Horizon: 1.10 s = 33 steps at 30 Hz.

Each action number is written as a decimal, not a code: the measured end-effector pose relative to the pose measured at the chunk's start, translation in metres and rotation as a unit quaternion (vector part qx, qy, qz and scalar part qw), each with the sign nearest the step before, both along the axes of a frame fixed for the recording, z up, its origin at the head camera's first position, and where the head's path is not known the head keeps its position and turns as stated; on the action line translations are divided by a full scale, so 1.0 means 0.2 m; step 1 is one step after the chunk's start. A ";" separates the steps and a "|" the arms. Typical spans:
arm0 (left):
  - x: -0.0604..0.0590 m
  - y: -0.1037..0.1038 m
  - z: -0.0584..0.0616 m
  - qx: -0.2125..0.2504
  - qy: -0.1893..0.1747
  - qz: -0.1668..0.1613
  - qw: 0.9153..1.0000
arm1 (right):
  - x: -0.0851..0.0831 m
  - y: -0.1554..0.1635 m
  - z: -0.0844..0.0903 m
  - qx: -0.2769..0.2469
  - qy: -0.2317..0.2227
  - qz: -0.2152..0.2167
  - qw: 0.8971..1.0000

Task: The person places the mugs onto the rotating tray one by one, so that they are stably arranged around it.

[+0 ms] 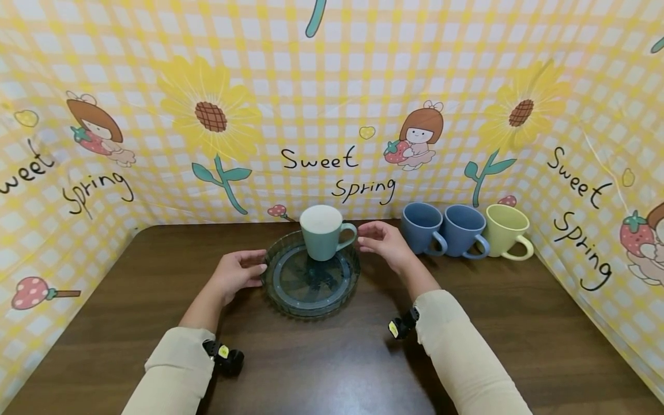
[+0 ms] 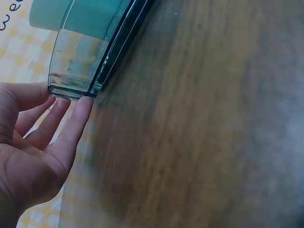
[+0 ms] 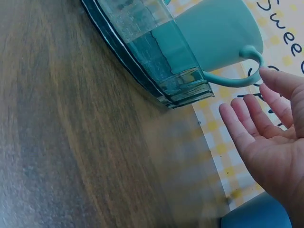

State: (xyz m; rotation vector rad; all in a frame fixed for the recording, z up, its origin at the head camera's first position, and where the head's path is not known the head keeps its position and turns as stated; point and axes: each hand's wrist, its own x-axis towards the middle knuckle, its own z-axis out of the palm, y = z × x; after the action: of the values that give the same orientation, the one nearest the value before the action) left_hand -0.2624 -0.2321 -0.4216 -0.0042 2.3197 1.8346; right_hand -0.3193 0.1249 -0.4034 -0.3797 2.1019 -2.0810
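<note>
A mint-green mug [image 1: 320, 239] with a pale inside stands upright at the back of a round dark glass tray [image 1: 311, 311] with a ribbed wall. Its handle points right. My left hand [image 1: 237, 274] touches the tray's left outer wall with its fingertips, the fingers fairly straight, as the left wrist view shows. My right hand [image 1: 385, 245] is beside the mug's handle [image 3: 232, 81], fingers loosely spread and wrapped round nothing. The thumb tip is at the handle's outer edge; whether it touches, I cannot tell.
Right of my right hand, two blue mugs [image 1: 421, 225] and a yellow-green mug [image 1: 505, 227] stand in a row along the back, handles toward the front right. Brown wood tabletop [image 1: 311, 369] lies in front. A yellow checked cloth [image 1: 290, 104] with printed flowers rises behind and at both sides.
</note>
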 end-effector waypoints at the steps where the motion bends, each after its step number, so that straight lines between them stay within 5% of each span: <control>1: 0.00 0.00 0.00 0.004 -0.002 0.002 1.000 | 0.00 0.00 0.00 0.000 0.003 -0.001 1.000; 33: 0.14 0.06 -0.02 0.072 0.023 0.035 0.997 | 0.16 0.12 -0.01 -0.013 0.062 -0.030 0.998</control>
State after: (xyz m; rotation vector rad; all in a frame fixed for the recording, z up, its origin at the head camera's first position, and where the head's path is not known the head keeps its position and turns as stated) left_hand -0.2343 -0.2191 -0.4265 -0.0226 2.2382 2.0528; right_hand -0.2881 0.1486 -0.4046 -0.4663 2.1830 -2.1728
